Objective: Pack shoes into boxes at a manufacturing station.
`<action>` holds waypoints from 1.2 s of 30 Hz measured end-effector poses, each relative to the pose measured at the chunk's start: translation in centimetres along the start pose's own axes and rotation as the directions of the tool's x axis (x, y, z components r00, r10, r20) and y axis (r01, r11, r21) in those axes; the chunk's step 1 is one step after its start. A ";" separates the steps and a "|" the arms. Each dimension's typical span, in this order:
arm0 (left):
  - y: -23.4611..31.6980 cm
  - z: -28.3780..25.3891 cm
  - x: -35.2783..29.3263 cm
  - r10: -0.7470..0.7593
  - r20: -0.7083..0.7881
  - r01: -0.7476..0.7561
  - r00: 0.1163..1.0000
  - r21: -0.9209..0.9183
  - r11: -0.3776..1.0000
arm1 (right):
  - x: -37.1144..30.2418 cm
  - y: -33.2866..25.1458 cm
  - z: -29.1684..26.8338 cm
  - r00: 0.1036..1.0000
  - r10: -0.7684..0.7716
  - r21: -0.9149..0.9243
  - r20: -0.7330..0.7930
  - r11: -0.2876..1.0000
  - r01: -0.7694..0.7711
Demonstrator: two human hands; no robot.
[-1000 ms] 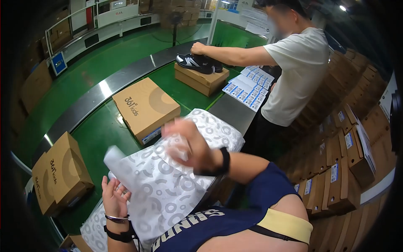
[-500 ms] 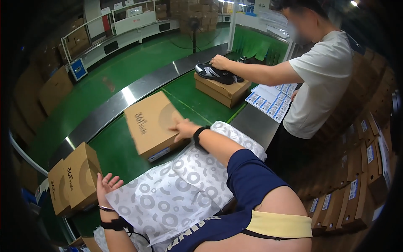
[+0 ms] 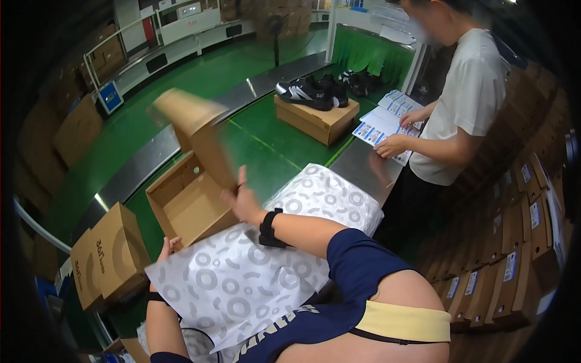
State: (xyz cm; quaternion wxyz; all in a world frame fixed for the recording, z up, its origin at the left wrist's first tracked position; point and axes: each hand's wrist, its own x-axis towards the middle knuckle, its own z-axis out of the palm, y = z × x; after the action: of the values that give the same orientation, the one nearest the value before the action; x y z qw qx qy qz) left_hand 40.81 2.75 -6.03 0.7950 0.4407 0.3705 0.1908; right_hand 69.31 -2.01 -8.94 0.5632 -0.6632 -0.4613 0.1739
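A brown cardboard shoebox (image 3: pixel 196 209) stands on the green belt in front of me, its bare inside showing. Its hinged lid (image 3: pixel 209 142) is swung up and back, blurred by motion. My right hand (image 3: pixel 245 206) is at the lid's right edge, fingers spread with one pointing up; some fingertips blur against the cardboard. At the box's near left corner, my left hand (image 3: pixel 169 247) has its fingers bent against the edge, partly hidden by paper. White wrapping paper (image 3: pixel 236 284) with grey rings and arcs lies over my front, just below both hands.
Two closed shoeboxes (image 3: pixel 115 254) stand at left. More patterned paper (image 3: pixel 330 196) is stacked at right. Farther along the belt, black-and-silver shoes (image 3: pixel 305 94) rest on a box (image 3: pixel 318 121). A co-worker (image 3: pixel 466 109) handles label sheets (image 3: pixel 378 133). Shoeboxes (image 3: pixel 508 272) are stacked at right.
The closed shoebox has been opened, its lid swung up and away. My left hand has moved to the box corner. The co-worker's hand has gone from the shoes to the label sheets.
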 end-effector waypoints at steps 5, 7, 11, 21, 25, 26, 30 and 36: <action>0.2 0.1 2.0 0.215 -0.088 -0.201 0.973 0.146 0.969 | 3.5 7.5 -2.5 0.814 0.576 0.675 -0.067 0.627 -0.388; -1.0 -1.2 0.6 0.308 -0.210 -0.262 0.928 0.220 0.940 | 0.9 1.8 -3.8 0.737 0.637 0.425 0.225 0.617 -0.663; -0.1 3.2 -1.6 0.580 -0.295 -0.403 0.759 0.487 0.775 | -3.7 -0.2 -7.4 0.958 0.092 -0.080 0.271 0.994 -0.073; 2.3 17.1 -13.2 0.717 0.289 -0.181 0.634 0.957 -0.225 | -12.4 -11.7 -8.2 0.104 -0.129 0.011 0.986 0.679 0.734; -4.4 12.4 -12.8 0.377 -0.012 0.075 0.926 0.985 -0.152 | -11.6 -10.2 -9.9 0.673 -0.388 -0.014 0.629 0.861 0.509; -6.3 11.6 -12.7 0.380 -0.003 0.069 0.925 0.985 -0.160 | -11.3 -8.6 -10.9 0.823 -0.280 -0.072 0.495 0.930 0.360; -12.5 9.7 -11.3 0.458 -0.287 -0.126 0.842 0.720 0.683 | -12.5 -3.0 -12.5 0.545 0.290 -0.166 0.787 0.950 -0.265; -9.0 11.8 -11.4 0.547 -0.326 -0.491 0.771 0.244 0.837 | -14.6 -6.8 -11.2 0.625 0.181 0.090 0.759 0.922 -0.376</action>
State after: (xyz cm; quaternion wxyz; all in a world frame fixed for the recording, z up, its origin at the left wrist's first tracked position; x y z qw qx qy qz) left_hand 42.13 -15.88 -4.80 0.5890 0.5362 0.3947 0.4580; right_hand 67.40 -20.77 -3.60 0.3697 -0.5262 -0.5152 0.5666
